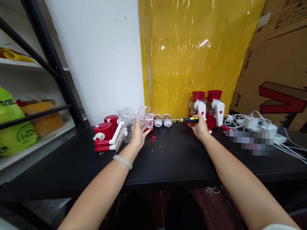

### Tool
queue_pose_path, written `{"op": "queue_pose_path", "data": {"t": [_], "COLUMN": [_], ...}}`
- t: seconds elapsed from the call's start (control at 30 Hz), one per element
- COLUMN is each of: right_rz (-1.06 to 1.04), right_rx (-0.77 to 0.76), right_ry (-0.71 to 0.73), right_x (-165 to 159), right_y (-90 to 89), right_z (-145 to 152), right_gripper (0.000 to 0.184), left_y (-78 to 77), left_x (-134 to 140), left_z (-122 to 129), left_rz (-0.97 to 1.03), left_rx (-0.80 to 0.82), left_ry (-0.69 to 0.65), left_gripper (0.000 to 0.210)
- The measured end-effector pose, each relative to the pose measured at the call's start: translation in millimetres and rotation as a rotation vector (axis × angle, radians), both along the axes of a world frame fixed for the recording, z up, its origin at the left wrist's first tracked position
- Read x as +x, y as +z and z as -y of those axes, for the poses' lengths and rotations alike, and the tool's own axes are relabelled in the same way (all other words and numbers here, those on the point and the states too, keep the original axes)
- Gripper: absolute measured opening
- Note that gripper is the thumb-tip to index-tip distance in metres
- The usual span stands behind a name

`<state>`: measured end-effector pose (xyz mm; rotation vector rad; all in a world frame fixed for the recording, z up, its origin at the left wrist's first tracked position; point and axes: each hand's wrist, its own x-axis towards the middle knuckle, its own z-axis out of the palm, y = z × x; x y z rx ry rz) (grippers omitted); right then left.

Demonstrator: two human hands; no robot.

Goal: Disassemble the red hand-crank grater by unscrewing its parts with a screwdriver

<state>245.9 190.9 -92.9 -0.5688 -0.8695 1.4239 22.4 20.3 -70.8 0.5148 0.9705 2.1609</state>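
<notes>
My left hand (138, 133) is closed around a clear plastic housing (145, 114) held just above the black table. In my right hand (199, 127) is a screwdriver (185, 120) with a black and yellow handle, its long shaft pointing left. The tip reaches the right side of the housing; whether it sits in a screw I cannot tell. Behind the shaft stand two round drums (167, 120) with white ends. Small red parts (153, 139) and a few tiny screws (156, 148) lie on the table between my hands.
Red bases (104, 130) and white cranks with red handles (107, 146) lie at the left. Two red and white rotary graters (213, 110) stand at the back right. White cables (246, 121) tangle beyond them. A yellow sheet (196, 55) and cardboard box (283, 67) rise behind.
</notes>
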Motion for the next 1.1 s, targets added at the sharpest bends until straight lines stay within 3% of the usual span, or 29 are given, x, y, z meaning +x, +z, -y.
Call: {"op": "queue_pose_path", "data": {"t": [0.2, 0.47, 0.63, 0.93, 1.1], "right_rz": [0.193, 0.107, 0.093, -0.012, 0.054], "right_rx": [0.101, 0.071, 0.067, 0.053, 0.028], "right_ry": [-0.035, -0.015, -0.001, 0.119, 0.082], "right_x": [-1.6, -4.0, -4.9, -2.8, -3.6], "right_y": [-9.7, -2.9, -3.1, -3.5, -2.6], "right_z": [-4.6, 5.1, 4.6, 4.3, 3.3], "right_gripper": [0.036, 0.029, 0.027, 0.014, 0.031], "left_y": [2.2, -3.5, -7.7, -8.5, -7.4], "left_x": [0.7, 0.1, -1.1, -3.8, -3.1], "left_z": [2.3, -1.7, -6.2, -6.9, -5.5], "left_rz": [-0.005, -0.06, -0.06, -0.055, -0.027], "left_rx": [-0.011, 0.016, 0.022, 0.022, 0.034], "left_ry": [0.021, 0.026, 0.054, 0.053, 0.041], "left_gripper": [0.04, 0.036, 0.045, 0.046, 0.047]}}
